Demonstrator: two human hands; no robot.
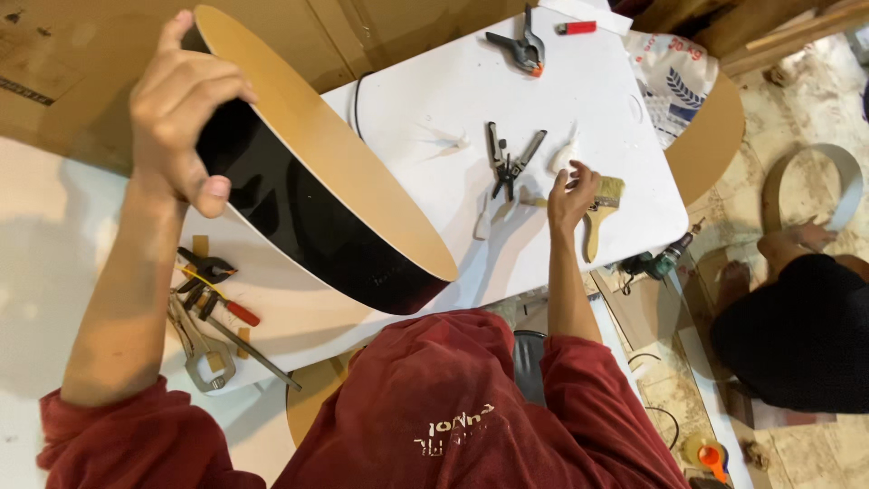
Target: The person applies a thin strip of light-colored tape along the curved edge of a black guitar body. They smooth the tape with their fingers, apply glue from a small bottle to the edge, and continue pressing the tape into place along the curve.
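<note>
The wide oval hoop (317, 172), black on its inner face and tan along its edge, stands tilted on the white tabletop (434, 81), its low end near the person's chest and its high end up at the left. The left hand (181, 109) grips that high rim, fingers curled over the tan edge and thumb pressed on the black face. The right hand (572, 195) rests fingertips-down on the table, fingers bunched loosely together, touching the handle end of a wooden paintbrush (602, 213) just beside it. Between hoop and right hand lie a pair of black spring clamps (510, 163), with bare white surface around them. Another spring clamp (518, 47) and a red marker (577, 27) sit by the table's far edge. Left of the hoop, pliers and a red-handled screwdriver (213, 303) crowd the near edge. Beyond the table's right corner lies a white printed sack (674, 77) with blue markings, and lower right a second person in black (797, 335) crouches on the floor.
</note>
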